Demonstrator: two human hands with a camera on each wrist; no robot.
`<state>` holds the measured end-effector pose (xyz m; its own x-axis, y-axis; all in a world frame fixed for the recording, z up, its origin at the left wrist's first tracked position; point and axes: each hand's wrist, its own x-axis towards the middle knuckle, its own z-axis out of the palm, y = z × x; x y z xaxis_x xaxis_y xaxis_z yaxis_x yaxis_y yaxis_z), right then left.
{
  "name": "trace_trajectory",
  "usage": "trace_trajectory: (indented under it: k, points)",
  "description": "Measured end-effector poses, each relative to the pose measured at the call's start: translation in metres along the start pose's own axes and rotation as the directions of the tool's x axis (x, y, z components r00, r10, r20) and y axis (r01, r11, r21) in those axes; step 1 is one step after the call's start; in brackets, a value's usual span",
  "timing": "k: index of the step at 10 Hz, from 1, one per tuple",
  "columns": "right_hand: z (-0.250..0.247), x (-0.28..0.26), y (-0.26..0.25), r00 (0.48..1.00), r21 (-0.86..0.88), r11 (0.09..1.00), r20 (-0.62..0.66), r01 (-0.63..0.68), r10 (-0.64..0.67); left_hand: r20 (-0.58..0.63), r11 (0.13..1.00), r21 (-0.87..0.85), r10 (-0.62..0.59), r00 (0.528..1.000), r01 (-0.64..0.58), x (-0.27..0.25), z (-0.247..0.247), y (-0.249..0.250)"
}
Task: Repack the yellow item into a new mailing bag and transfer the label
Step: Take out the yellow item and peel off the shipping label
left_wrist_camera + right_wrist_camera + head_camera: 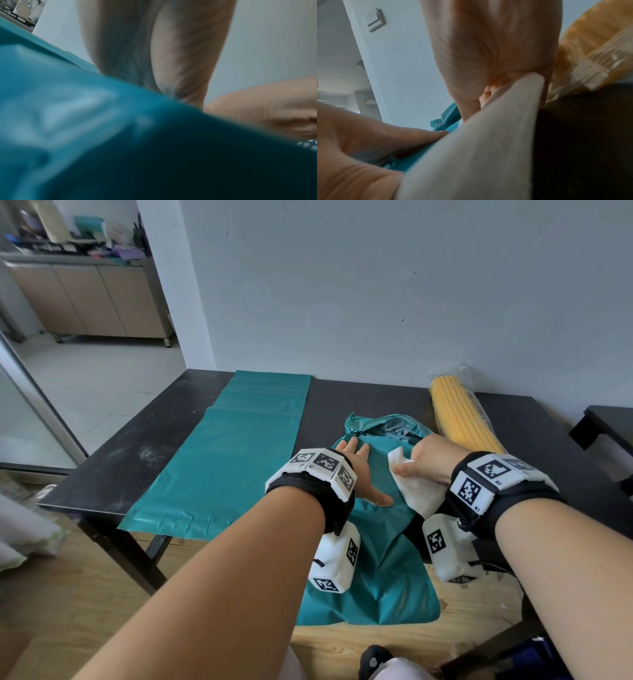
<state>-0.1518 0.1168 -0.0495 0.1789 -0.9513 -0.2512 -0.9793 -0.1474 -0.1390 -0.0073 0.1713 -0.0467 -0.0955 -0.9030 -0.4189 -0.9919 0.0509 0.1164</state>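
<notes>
A crumpled, torn-open teal mailing bag [376, 559] lies at the table's front edge and hangs over it. My left hand [359, 470] presses flat on it with straight fingers. My right hand [428, 463] pinches the white label [418, 494] and holds it partly lifted off that bag. The label [479, 155] curls up from the teal bag [412, 162] under my thumb. A flat new teal mailing bag [222, 467] lies to the left. The yellow item [459, 416], in clear wrap, lies at the right by the wall.
The black table [137, 446] stands against a grey wall. A second dark table [609, 422] is at the far right. A wood floor lies below, with a cabinet [92, 299] in the room at back left.
</notes>
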Motion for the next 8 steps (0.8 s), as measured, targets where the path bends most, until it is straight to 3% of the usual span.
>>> trace_trajectory:
  k: [8]
  points:
    - [0.0013, 0.0011, 0.0089, 1.000, 0.003, 1.000, 0.008, -0.019, 0.019, -0.013, 1.000, -0.013, 0.007, 1.000, -0.007, -0.0002, 0.0004, -0.0010]
